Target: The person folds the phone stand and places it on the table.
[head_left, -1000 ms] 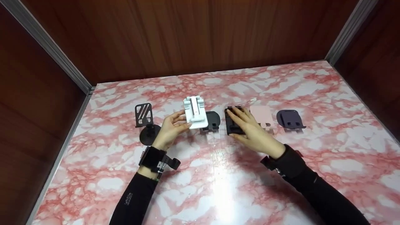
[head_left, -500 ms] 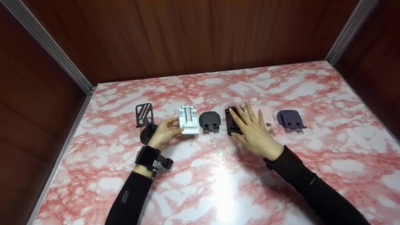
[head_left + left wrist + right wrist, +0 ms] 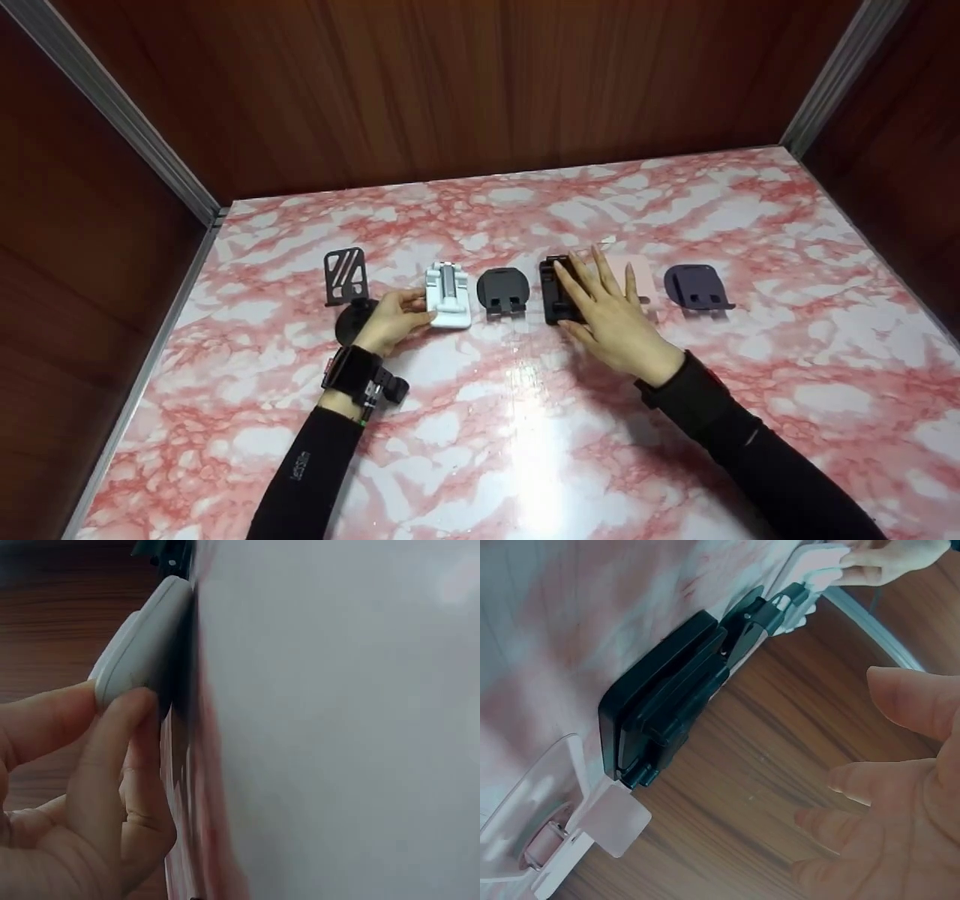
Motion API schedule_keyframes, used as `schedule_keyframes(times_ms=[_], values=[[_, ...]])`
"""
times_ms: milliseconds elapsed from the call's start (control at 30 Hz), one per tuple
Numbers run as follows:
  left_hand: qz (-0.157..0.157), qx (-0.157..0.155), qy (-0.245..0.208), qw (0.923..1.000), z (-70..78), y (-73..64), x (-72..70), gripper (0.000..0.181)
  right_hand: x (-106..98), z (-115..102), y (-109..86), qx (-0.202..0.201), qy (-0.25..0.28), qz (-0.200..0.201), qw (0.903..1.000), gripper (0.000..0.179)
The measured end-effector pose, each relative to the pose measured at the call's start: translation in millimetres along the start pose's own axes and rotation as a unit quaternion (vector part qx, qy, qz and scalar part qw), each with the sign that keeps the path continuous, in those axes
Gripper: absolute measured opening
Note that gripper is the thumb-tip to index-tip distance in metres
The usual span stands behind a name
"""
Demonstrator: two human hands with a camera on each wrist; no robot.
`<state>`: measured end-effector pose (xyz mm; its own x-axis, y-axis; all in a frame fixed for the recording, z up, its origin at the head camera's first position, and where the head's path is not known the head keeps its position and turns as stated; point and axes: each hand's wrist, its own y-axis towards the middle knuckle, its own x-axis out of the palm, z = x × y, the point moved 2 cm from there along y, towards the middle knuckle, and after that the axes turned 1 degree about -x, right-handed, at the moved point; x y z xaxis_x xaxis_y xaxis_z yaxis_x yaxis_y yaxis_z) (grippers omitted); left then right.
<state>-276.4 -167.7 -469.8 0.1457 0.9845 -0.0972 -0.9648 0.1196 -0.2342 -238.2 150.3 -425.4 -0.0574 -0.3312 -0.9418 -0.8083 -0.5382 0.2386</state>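
Note:
My left hand [image 3: 391, 324] pinches the left edge of a white folding phone stand [image 3: 448, 306]. In the left wrist view, thumb and fingers grip one edge of the stand [image 3: 146, 645], which tilts, its far end close to the tabletop. My right hand [image 3: 621, 334], fingers spread, is over the right part of a folded black phone stand [image 3: 552, 300]. In the right wrist view a gap shows between the right hand [image 3: 900, 817] and the black stand [image 3: 667, 694], so it holds nothing. A dark grey phone stand [image 3: 503, 289] lies between the two hands.
A pink stand [image 3: 634, 276], partly behind the right hand, and a dark purple stand [image 3: 699, 287] lie to the right. To the left, a black stand with a slotted plate [image 3: 346, 274] has its round base partly covered by the left hand. Wooden panels [image 3: 480, 90] border the marbled table.
My left hand has brought the white stand down and left, from overlapping the dark grey stand to beside it. The right hand's fingers have spread wider and shifted slightly right.

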Motion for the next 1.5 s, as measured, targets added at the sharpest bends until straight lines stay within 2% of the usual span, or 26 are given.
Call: schedule_keyframes(times_ms=[100, 233, 333, 400, 467, 533, 667, 867, 967, 1067, 1133, 1200, 1300, 1367, 1500], values=[[-0.005, -0.002, 0.023, 0.9997, 1.9, 0.5, -0.2, 0.053, 0.0, 0.5, -0.3, 0.001, 0.001, -0.001, 1.0, 0.073], [-0.005, 0.01, 0.07, 0.9975, 4.1, 1.3, -0.1, 0.051, -0.6, 0.3, -0.5, 0.001, 0.003, -0.005, 1.0, 0.073], [0.009, 0.028, 0.136, 0.9903, 6.3, -0.3, -0.6, 0.05, -0.6, 0.5, -0.4, 0.002, 0.005, -0.01, 0.9999, 0.073], [0.022, 0.042, 0.19, 0.9807, 8.9, -3.0, -0.1, 0.05, -0.8, 1.2, -0.6, 0.005, 0.007, -0.012, 0.9999, 0.074], [0.039, 0.063, 0.247, 0.9662, 11.7, -6.3, 1.9, 0.048, -1.1, 2.4, -1.0, 0.009, 0.006, -0.015, 0.9998, 0.074], [0.055, 0.088, 0.302, 0.9478, 15.1, -10.3, 5.2, 0.043, -2.1, 3.5, -1.6, 0.014, 0.003, -0.019, 0.9997, 0.074], [0.09, 0.143, 0.403, 0.8996, 24.8, -21.0, 12.4, 0.041, -3.6, 4.6, -2.1, 0.014, -0.01, -0.015, 0.9997, 0.074], [0.13, 0.173, 0.528, 0.8213, 41.2, -44.6, 25.9, 0.071, -4.1, 4.4, -2.0, 0.009, -0.014, -0.009, 0.9998, 0.075], [0.156, 0.218, 0.563, 0.7818, 44.2, -54.2, 33.3, 0.078, -5.2, 4.2, -1.5, 0.009, -0.011, -0.009, 0.9999, 0.079], [0.181, 0.257, 0.577, 0.7537, 44.1, -61.7, 38.3, 0.085, -6.5, 3.7, -1.0, 0.01, -0.013, -0.011, 0.9998, 0.082], [0.196, 0.268, 0.587, 0.738, 43.5, -65.0, 39.5, 0.088, -7.0, 3.6, -1.0, 0.012, -0.015, -0.015, 0.9997, 0.081], [0.209, 0.267, 0.602, 0.7233, 42.8, -67.7, 38.9, 0.09, -7.1, 3.8, -1.4, 0.013, -0.015, -0.017, 0.9997, 0.079], [0.224, 0.258, 0.618, 0.7082, 41.0, -70.8, 35.0, 0.09, -7.0, 4.6, -3.1, 0.012, -0.013, -0.01, 0.9998, 0.078], [0.229, 0.253, 0.618, 0.7079, 39.0, -73.2, 31.2, 0.089, -6.4, 5.7, -5.0, 0.009, -0.012, -0.002, 0.9999, 0.077], [0.241, 0.256, 0.603, 0.7166, 35.2, -77.9, 18.6, 0.087, -4.8, 8.2, -9.8, 0.005, -0.013, 0.01, 0.9999, 0.076]])
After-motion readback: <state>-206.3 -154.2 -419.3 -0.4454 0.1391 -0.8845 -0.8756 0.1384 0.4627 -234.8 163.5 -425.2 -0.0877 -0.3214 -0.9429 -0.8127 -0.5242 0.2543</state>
